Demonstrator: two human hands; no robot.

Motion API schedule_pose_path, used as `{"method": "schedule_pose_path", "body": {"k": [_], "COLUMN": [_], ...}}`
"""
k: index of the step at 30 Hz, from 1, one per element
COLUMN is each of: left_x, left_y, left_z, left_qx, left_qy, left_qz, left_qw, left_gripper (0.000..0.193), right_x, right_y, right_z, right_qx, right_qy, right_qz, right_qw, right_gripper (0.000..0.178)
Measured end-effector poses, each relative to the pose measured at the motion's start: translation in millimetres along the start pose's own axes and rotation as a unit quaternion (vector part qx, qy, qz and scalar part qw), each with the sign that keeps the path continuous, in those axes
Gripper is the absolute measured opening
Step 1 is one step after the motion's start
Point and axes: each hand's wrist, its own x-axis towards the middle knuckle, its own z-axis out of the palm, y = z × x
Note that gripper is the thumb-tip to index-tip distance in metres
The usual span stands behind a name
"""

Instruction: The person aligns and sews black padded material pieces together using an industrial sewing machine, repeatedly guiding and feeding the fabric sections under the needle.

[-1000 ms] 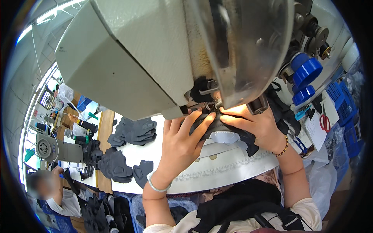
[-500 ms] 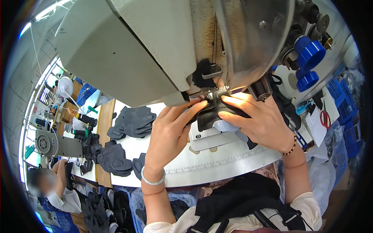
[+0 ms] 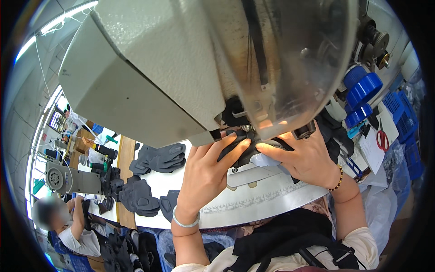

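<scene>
A large grey sewing machine (image 3: 149,86) hangs over the work, its lit needle area at the middle. Beneath it lies a black shoe-upper-like piece (image 3: 247,155), curved and partly covered by the machine and my fingers. On its left side my left hand (image 3: 206,170) is closed on the piece, thumb and index finger pinching its edge. From the right my right hand (image 3: 310,158) grips the other side, thumb at the near edge and the other fingers partly hidden behind the machine's clear shield (image 3: 299,68). A pale rounded part (image 3: 265,160) shows just below the piece.
Stacks of dark cut pieces (image 3: 138,195) lie on the white table (image 3: 217,217) at left. Blue knobs (image 3: 364,88), red-handled scissors (image 3: 382,140) and blue crates (image 3: 410,149) are at right. Another person (image 3: 81,235) sits at a grey machine (image 3: 74,179) on the far left.
The view has shifted, so the machine covers more of the work. The black piece has turned and sits further under the machine; my hands have moved with it, fingers closer together.
</scene>
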Motion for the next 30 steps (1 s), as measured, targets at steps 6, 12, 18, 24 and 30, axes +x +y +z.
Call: {"method": "schedule_pose_path", "body": {"k": [6, 12, 18, 24, 30], "left_x": [2.7, 4.5, 4.6, 3.0, 4.5], "left_y": [-5.2, -6.2, -3.3, -2.9, -0.6], "left_z": [0.6, 8.8, 6.7, 10.6, 19.9], "left_qx": [0.021, 0.014, 0.004, -0.015, 0.065], "left_qy": [0.008, 0.016, 0.031, 0.059, 0.096], "left_qz": [0.023, 0.009, -0.022, -0.03, 0.026], "left_qw": [0.999, 1.0, 0.999, 0.998, 0.993], "left_gripper": [0.056, 0.057, 0.054, 0.051, 0.044], "right_x": [3.8, 4.3, 3.0, 8.2, 4.3], "right_y": [3.9, 11.2, 9.8, 12.2, 20.4], "right_z": [6.5, 9.8, 11.8, 12.4, 6.6], "right_qx": [0.016, 0.034, 0.042, 0.059, 0.103], "right_qy": [0.012, 0.022, 0.003, 0.005, -0.037], "right_qz": [0.024, 0.027, 0.035, 0.04, 0.054], "right_qw": [1.0, 0.999, 0.998, 0.997, 0.992], "right_gripper": [0.031, 0.033, 0.031, 0.034, 0.033]}}
